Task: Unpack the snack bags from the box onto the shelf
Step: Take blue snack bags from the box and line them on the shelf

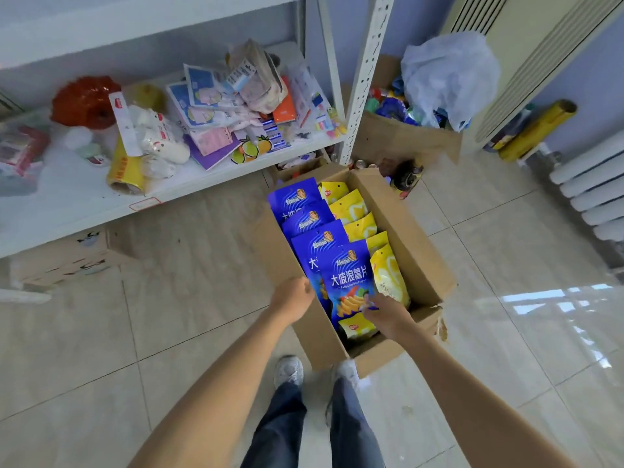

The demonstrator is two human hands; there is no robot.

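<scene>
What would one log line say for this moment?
phase: reaching | left hand: at blue bag edge | right hand: on it | box: full

The brown cardboard box [415, 244] holds blue snack bags [349, 275] printed with white characters, beside yellow snack bags [390, 276]. The shelf [77, 197] is white, carrying a red-orange ornament [84, 101]. Pale beige tiles cover the floor [162, 315].
</scene>
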